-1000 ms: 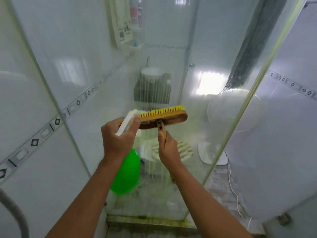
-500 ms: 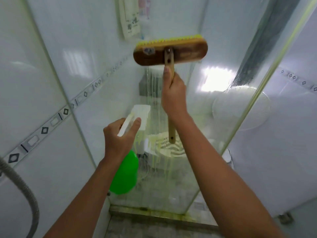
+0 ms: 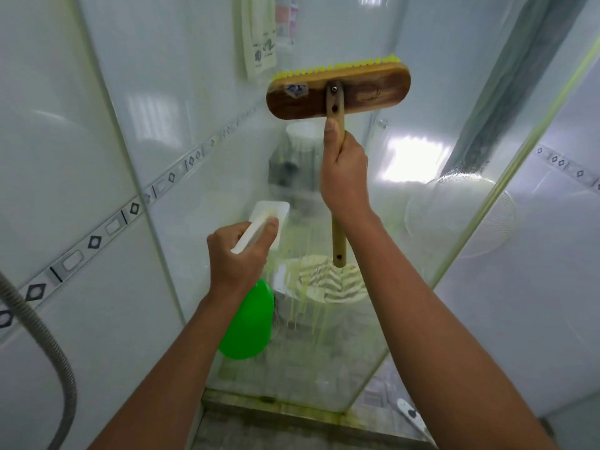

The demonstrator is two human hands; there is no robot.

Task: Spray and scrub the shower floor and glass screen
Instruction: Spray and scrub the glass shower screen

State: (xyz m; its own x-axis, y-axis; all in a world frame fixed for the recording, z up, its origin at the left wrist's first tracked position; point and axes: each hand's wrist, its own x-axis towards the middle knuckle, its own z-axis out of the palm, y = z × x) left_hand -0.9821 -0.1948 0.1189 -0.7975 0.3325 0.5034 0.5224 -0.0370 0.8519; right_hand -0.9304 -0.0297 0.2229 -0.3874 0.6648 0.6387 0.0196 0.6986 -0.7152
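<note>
We face the glass screen (image 3: 324,336), which fills the frame's middle and carries yellow-green streaks low down. Our brush (image 3: 337,91) is at upper centre, its yellow bristles turned toward the glass. Our right hand (image 3: 344,177) is clenched round its handle; to scrub well we should press the head flat and make overlapping downward passes. At lower centre our left hand (image 3: 242,254) grips the green sprayer (image 3: 248,323), ready to wet dry patches.
</note>
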